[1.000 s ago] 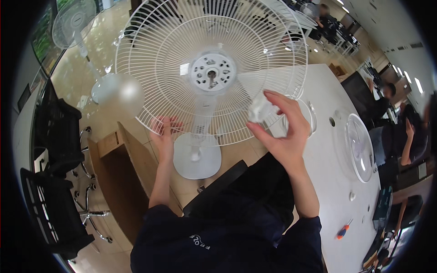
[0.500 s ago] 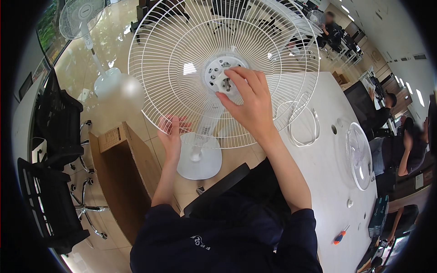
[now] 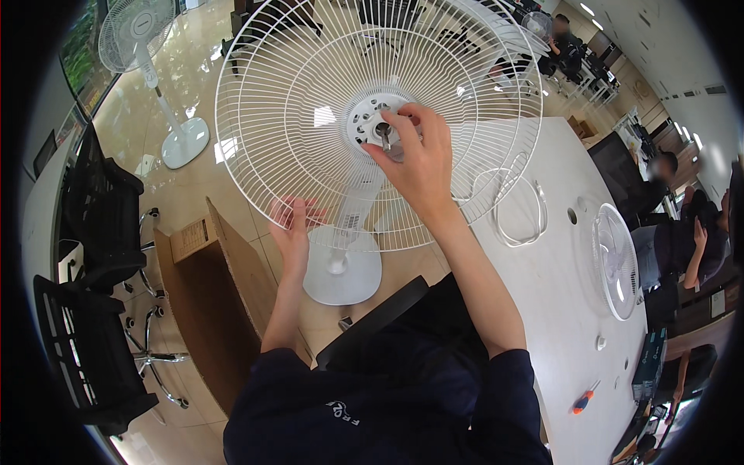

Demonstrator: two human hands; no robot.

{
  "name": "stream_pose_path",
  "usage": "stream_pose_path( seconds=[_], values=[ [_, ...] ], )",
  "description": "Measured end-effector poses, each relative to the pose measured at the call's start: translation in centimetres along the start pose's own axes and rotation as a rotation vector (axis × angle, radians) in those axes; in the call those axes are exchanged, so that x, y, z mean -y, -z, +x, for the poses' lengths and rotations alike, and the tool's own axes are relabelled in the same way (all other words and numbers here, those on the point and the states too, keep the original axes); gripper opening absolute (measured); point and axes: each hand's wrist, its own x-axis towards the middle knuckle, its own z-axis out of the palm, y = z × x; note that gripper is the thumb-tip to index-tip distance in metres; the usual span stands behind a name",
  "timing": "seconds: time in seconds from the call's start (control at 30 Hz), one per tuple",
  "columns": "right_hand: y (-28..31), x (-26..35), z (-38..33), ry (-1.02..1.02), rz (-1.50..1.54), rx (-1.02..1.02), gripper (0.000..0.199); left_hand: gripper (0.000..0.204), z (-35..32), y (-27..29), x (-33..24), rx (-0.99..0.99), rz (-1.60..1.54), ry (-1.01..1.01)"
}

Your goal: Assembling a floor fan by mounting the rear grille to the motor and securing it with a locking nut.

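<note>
The left hand [image 3: 292,230] closes its fingers on the lower-left rim of a white wire fan guard [image 3: 338,147], beside the left edge of the worktop [image 3: 558,310]. The right hand [image 3: 422,159] curls its fingers around the metal shaft [image 3: 385,136] at the guard's center; whether they pinch anything cannot be told from this angle. Below is a white stand base [image 3: 341,271]. On the worktop, an orange-and-blue screwdriver [image 3: 582,403] and a small white piece [image 3: 601,342] lie toward the right edge, a looped white cable [image 3: 515,245] near the left, and a round white-rimmed fan part [image 3: 616,260] farther along the right. Beyond stands a white pedestal fan [image 3: 186,143].
</note>
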Motion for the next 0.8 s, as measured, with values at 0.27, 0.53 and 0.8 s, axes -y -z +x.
stream_pose_path(
  seconds=[0.27, 0.53, 0.8],
  values=[
    [0.4, 0.4, 0.3, -0.115, 0.048, 0.031, 0.059, 0.024, -0.3, 0.1, -0.5, -0.012, 0.013, 0.003],
    [0.9, 0.0, 0.1, -0.07, 0.056, 0.152, 0.057, 0.024, -0.2, -0.1, -0.9, -0.019, 0.05, 0.0],
    [0.6, 0.5, -0.1, -0.042, -0.072, 0.034, 0.057, 0.034, 0.5, 0.8, -0.3, -0.046, 0.039, 0.038]
  ],
)
